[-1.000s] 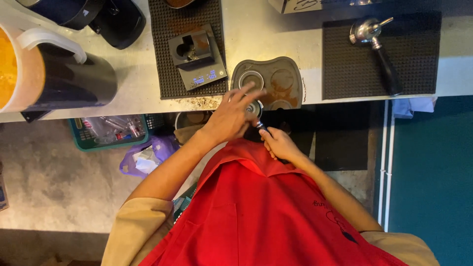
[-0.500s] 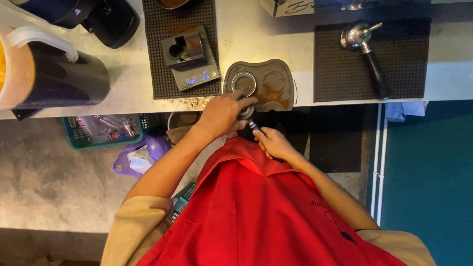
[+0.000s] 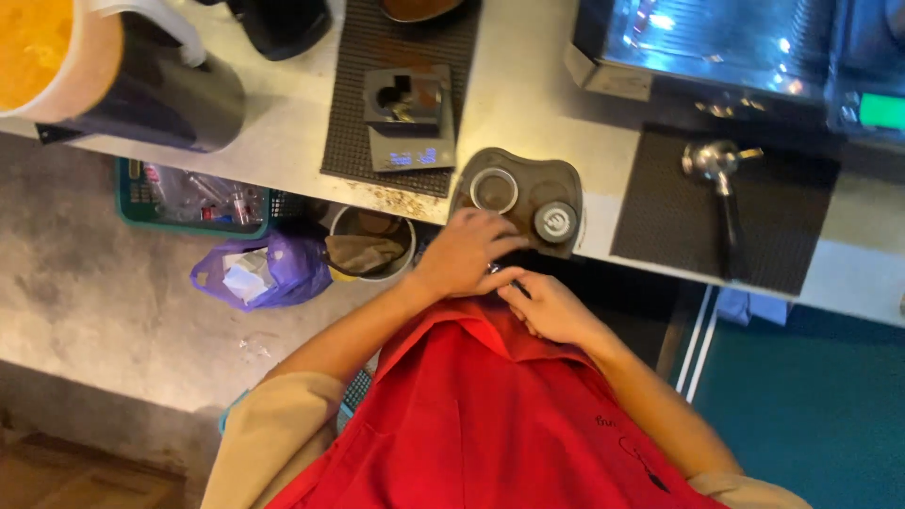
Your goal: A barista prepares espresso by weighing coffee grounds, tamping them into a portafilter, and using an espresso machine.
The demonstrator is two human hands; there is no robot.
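Portafilter handle, a slim dark rod [image 3: 514, 281], sat pinched in my right hand [image 3: 551, 309] just below the counter edge. My left hand [image 3: 467, 253], fingers curled, covered its basket beside the grey tamping mat [image 3: 566, 179]. Any tilt risked spilling grounds.

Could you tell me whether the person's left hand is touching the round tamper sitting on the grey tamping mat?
Apart. In the head view the left hand lies at the near edge of the grey mat, and bare mat shows between its fingers and the round tamper.
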